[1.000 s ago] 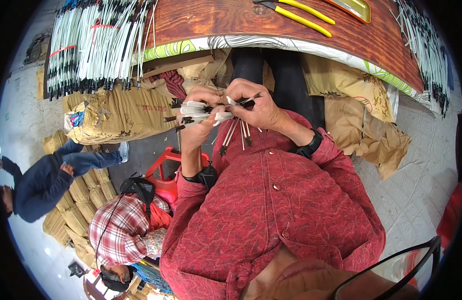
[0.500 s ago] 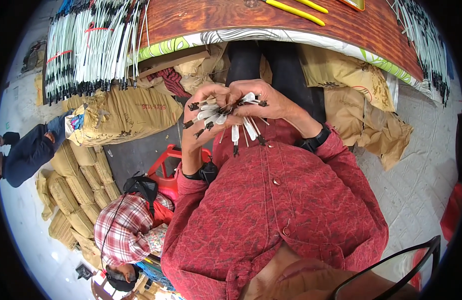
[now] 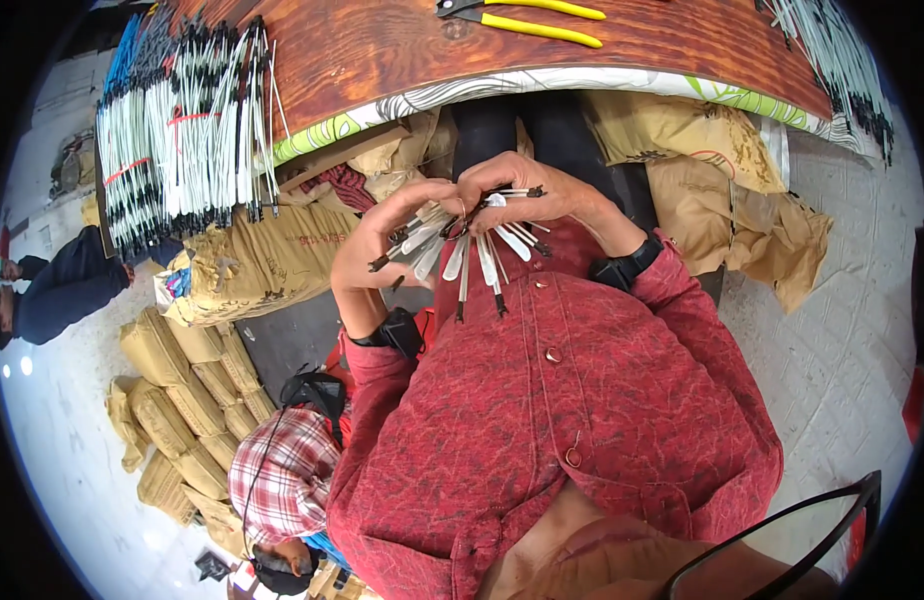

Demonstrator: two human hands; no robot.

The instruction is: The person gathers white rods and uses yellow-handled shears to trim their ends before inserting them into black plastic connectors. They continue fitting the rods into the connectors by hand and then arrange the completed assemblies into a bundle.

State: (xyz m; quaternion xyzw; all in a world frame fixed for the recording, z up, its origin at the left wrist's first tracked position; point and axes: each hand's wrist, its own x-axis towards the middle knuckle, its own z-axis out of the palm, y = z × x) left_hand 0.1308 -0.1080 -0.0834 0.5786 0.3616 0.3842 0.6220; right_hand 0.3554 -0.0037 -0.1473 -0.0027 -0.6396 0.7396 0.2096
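Close in front of my chest, my left hand [image 3: 387, 240] and my right hand [image 3: 542, 190] hold a bunch of thin white leads with black ends [image 3: 487, 262]. The leads fan out below and to both sides of my fingers, some with flat clear-white sleeves. A thin dark loop, perhaps a tie or wire, shows where the fingertips of both hands pinch at the middle of the bunch. Fingers of each hand are curled closed, and the inner parts of the leads are hidden behind them.
Yellow-handled pliers [image 3: 542, 25] lie on the wooden table [image 3: 382, 50]. Bundles of similar leads [image 3: 187, 130], some red-banded, hang over its left edge; more [image 3: 832, 70] lie at right. Brown sacks [image 3: 272, 255] sit underneath. A person in a checked shirt [image 3: 287, 465] is at lower left.
The view has shifted, bringing the pliers' dark jaws into sight. The leads in my hands spread wider, and my left hand sits slightly further left.
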